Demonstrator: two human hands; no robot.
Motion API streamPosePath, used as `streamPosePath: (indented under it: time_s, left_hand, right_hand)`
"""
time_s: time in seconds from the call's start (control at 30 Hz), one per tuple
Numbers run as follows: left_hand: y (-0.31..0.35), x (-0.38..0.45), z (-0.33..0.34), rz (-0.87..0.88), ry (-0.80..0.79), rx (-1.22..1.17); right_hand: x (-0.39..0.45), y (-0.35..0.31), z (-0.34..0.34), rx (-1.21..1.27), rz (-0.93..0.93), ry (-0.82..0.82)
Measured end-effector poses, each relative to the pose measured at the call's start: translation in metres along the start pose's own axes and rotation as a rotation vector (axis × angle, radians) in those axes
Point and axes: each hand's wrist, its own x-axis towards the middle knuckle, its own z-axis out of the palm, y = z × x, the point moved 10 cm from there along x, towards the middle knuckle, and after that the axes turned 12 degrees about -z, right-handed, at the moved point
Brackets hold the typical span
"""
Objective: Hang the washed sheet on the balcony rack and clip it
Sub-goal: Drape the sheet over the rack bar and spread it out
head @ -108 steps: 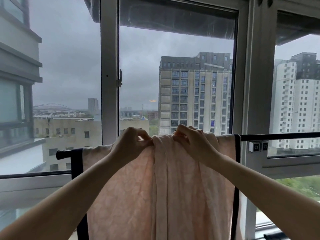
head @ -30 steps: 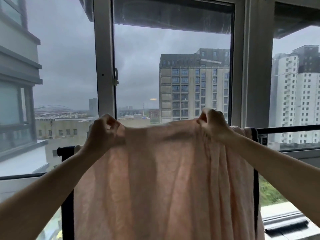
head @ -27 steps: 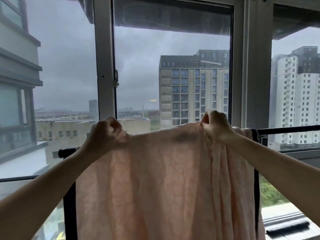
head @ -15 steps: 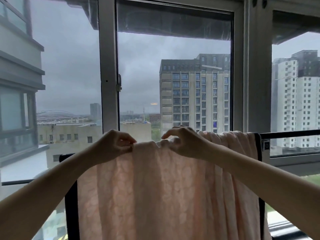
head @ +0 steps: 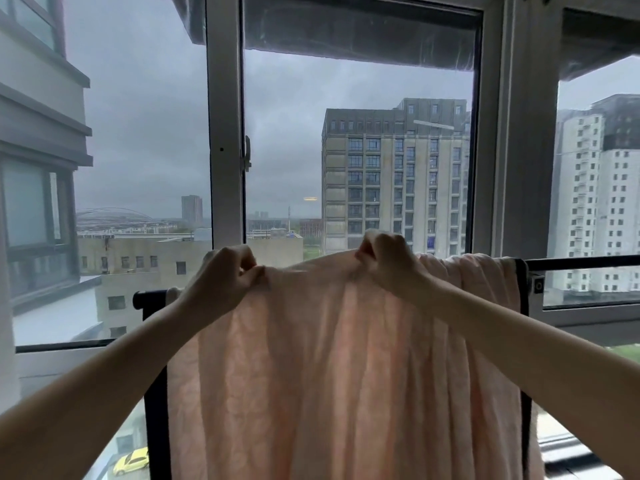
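A pale pink sheet (head: 339, 368) hangs over the black rack bar (head: 149, 299) in front of the window. My left hand (head: 225, 275) pinches the sheet's top edge at the left. Further right, my right hand (head: 388, 265) grips the top edge and lifts it slightly above the bar. Between the two hands the cloth is stretched in a shallow dip. To the right of my right hand the sheet is bunched in folds over the bar (head: 471, 271). No clip is in view.
The rack's black uprights stand at the left (head: 156, 410) and at the right (head: 524, 375). Close behind is the window frame (head: 225, 133), with a black rail (head: 588, 263) running right. A window sill (head: 588, 317) lies at the right.
My right hand has moved right and up along the top edge, so the hands are wider apart than half a second ago. The cloth between them is pulled flatter.
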Motion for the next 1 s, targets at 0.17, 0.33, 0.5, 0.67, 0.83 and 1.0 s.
streamPosePath:
  time_s: [0.17,0.33,0.5,0.67,0.83,1.0]
  left_hand:
    - [-0.027,0.0,-0.02,-0.109,0.121,0.006]
    - [-0.024,0.0,-0.002,-0.095,-0.055,0.074]
    - [-0.013,-0.009,0.012,0.015,-0.216,0.023]
    - [-0.001,-0.008,0.011,0.101,-0.254,-0.035]
    - [0.005,-0.004,0.007,0.236,-0.187,0.037]
    - [-0.001,0.003,0.022,0.226,-0.203,0.01]
  right_hand:
    - [-0.021,0.064,-0.04,-0.226,0.182,0.084]
    - [-0.024,0.05,-0.033,-0.262,0.126,0.018]
    - [-0.017,-0.002,-0.012,-0.128,-0.019,-0.025]
    - [-0.006,-0.072,0.023,0.009,-0.227,-0.102]
    - [0.001,-0.063,0.028,0.086,-0.113,-0.07]
    - [-0.004,-0.02,0.008,-0.091,0.041,0.027]
